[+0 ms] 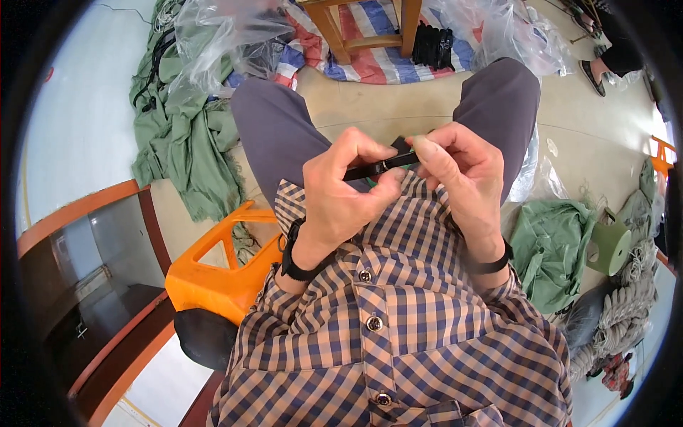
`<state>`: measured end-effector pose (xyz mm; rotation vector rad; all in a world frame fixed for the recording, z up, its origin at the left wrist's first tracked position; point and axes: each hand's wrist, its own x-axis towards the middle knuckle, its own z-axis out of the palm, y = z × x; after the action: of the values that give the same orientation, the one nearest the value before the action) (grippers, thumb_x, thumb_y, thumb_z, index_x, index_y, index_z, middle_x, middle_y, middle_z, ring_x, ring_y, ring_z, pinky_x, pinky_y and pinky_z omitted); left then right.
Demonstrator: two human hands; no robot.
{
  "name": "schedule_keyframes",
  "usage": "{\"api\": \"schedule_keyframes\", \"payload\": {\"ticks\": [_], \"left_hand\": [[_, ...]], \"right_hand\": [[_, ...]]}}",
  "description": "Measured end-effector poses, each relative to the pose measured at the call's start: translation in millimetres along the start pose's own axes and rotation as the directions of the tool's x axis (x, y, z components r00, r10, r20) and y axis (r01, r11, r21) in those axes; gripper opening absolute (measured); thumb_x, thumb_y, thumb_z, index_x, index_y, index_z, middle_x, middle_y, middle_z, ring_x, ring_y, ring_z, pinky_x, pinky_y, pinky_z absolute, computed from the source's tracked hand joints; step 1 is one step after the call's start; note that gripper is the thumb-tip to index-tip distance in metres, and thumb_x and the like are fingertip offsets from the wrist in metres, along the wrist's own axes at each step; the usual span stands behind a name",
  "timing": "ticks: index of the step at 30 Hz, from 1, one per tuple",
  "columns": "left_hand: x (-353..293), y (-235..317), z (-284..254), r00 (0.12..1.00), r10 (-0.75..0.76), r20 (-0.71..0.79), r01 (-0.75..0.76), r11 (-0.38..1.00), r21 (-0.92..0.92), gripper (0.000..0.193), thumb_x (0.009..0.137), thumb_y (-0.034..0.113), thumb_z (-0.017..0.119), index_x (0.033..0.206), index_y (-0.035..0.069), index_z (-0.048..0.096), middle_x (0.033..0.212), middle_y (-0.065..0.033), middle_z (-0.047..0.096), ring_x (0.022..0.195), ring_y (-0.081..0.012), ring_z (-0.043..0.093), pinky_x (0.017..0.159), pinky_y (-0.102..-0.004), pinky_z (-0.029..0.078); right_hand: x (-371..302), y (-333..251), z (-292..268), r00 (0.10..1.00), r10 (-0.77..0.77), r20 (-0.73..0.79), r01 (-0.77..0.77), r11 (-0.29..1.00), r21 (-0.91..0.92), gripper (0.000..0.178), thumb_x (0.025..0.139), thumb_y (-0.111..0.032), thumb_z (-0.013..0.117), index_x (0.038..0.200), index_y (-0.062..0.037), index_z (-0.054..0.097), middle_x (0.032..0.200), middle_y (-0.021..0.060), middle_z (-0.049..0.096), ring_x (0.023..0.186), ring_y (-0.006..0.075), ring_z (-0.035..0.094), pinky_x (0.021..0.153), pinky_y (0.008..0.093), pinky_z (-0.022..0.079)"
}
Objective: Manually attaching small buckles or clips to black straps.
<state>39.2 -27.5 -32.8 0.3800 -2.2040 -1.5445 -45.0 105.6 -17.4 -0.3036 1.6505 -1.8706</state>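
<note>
Over my lap, both hands meet at a narrow black strap (368, 171) with a small shiny part near its middle. My left hand (340, 198) pinches its left end between thumb and fingers. The other end sits between the thumb and fingertips of my right hand (466, 178), which hide part of it. A short black piece sticks up between the two hands. Whether it belongs to the strap I cannot tell. Each wrist wears a dark band.
An orange plastic stool (217, 263) stands at my left, beside a wooden cabinet (107, 285). Green cloth (188, 142) lies at far left, more green cloth (555, 249) at right near a green spool (610, 245) and grey rope (629, 306). Ahead, a wooden stool (331, 35) stands on striped sheeting (373, 71).
</note>
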Motion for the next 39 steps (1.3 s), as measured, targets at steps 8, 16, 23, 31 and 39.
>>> {"api": "schedule_keyframes", "payload": {"ticks": [8,16,23,31,39], "left_hand": [[-3.6,-0.3,-4.6,0.983,0.103,0.154,-0.117,0.990,0.081,0.023,0.067,-0.002,0.070,0.087,0.002,0.060,0.077,-0.0056,0.061,0.070,-0.0122,0.061,0.063,-0.0227,0.047],[-8.3,15.8,2.1,0.978,-0.058,0.202,0.066,0.997,-0.030,0.024,0.066,0.003,0.075,0.082,0.001,0.057,0.074,-0.0035,0.060,0.067,-0.0062,0.057,0.061,-0.0202,0.046],[-11.6,10.4,10.2,0.994,-0.018,0.112,0.010,0.998,0.069,0.022,0.063,0.001,0.072,0.078,0.003,0.056,0.064,-0.0052,0.060,0.055,-0.0106,0.059,0.050,-0.0218,0.047],[-14.0,7.0,9.5,0.990,0.089,0.106,-0.108,0.977,0.186,0.022,0.063,0.006,0.073,0.078,0.005,0.056,0.065,-0.0062,0.060,0.056,-0.0169,0.061,0.052,-0.0244,0.049],[-16.5,7.3,8.5,0.998,0.011,0.063,-0.021,0.987,0.159,0.021,0.065,0.001,0.071,0.081,0.003,0.057,0.068,-0.0040,0.062,0.060,-0.0093,0.062,0.054,-0.0212,0.049]], "right_hand": [[-2.0,10.5,-16.2,0.928,-0.137,0.347,0.289,0.851,-0.437,0.028,0.087,-0.022,0.059,0.074,0.0024,0.057,0.057,-0.0008,0.045,0.056,0.0056,0.040,0.050,0.0243,0.034],[-14.6,8.3,-18.1,0.932,0.066,0.356,-0.063,0.998,-0.020,0.031,0.093,-0.020,0.049,0.073,0.0028,0.057,0.059,-0.0031,0.046,0.057,0.0031,0.040,0.051,0.0208,0.033],[-21.7,24.7,-9.6,0.967,0.145,0.208,-0.218,0.894,0.391,0.038,0.092,-0.020,0.047,0.057,-0.0059,0.045,0.053,-0.0042,0.037,0.049,0.0042,0.032,0.051,0.0229,0.033],[-30.8,15.0,-1.4,0.992,-0.056,0.117,0.083,0.967,-0.241,0.037,0.092,-0.020,0.047,0.060,-0.0031,0.050,0.054,-0.0036,0.043,0.049,0.0065,0.037,0.050,0.0236,0.033],[-16.8,28.9,-10.2,0.929,0.201,0.311,-0.346,0.769,0.538,0.038,0.092,-0.019,0.048,0.057,-0.0037,0.046,0.052,-0.0021,0.039,0.050,0.0062,0.038,0.052,0.0236,0.036]]}}
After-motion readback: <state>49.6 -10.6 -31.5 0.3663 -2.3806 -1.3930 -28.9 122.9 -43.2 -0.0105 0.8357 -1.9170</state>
